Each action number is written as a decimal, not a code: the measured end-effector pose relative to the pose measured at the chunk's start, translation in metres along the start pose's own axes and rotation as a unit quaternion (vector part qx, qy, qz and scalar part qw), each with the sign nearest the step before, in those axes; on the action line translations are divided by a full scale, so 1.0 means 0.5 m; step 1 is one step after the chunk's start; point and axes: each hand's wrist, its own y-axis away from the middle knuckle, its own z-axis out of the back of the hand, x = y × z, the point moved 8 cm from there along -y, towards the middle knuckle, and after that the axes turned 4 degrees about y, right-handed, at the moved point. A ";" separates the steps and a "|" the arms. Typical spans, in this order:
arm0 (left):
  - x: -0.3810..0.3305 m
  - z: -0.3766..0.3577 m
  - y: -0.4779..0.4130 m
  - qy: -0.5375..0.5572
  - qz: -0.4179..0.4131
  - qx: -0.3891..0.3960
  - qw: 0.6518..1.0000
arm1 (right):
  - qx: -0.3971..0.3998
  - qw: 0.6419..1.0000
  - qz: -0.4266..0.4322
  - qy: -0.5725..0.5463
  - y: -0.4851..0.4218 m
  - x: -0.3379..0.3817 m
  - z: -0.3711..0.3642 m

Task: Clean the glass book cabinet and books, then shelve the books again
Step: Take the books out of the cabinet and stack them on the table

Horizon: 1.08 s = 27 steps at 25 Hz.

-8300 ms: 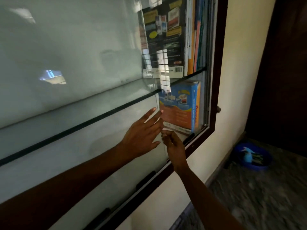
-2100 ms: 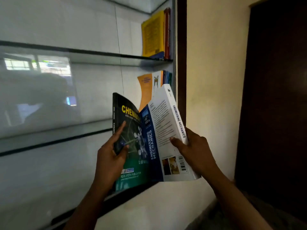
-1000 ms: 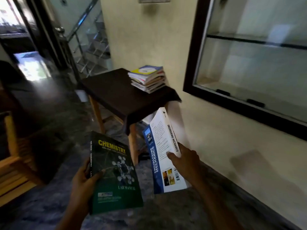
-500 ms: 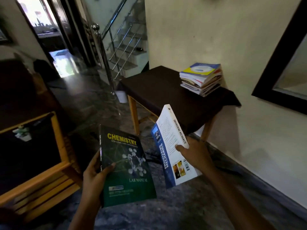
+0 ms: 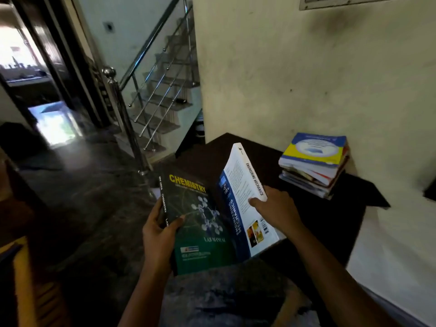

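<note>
Grip at left (image 5: 158, 237) curls round a dark green Chemistry lab manual (image 5: 203, 234); grip at right (image 5: 277, 212) pinches a white-and-blue Engineering Mechanics paperback (image 5: 243, 185).

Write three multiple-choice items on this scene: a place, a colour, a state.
1. Where does the stack of books lie?
A) on the dark table, near the wall
B) on the stairs
C) on the floor

2. What colour is the title on the chemistry manual?
A) white
B) yellow
C) red

3. What is the right hand doing?
A) hanging empty
B) pressing the wall
C) gripping the Engineering Mechanics book

Answers: 1 A, the stack sits on the tabletop; 2 B, CHEMISTRY is printed in yellow; 3 C, its thumb and fingers pinch that book.
</note>
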 end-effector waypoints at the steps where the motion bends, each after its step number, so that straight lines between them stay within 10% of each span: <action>1: -0.006 -0.019 -0.053 -0.005 0.004 0.016 1.000 | -0.008 1.000 0.000 0.022 -0.049 0.013 0.005; 14: 0.067 -0.323 -0.699 0.011 0.119 0.252 0.960 | -0.211 0.937 -0.170 0.219 -0.570 0.042 0.065; 19: 0.129 -0.395 -0.838 -0.016 0.173 0.304 0.937 | -0.159 0.891 -0.243 0.349 -0.733 0.021 -0.001; 27: 0.197 -0.411 -0.941 -0.061 0.208 0.320 0.922 | -0.077 0.931 -0.283 0.217 -0.828 -0.102 -0.285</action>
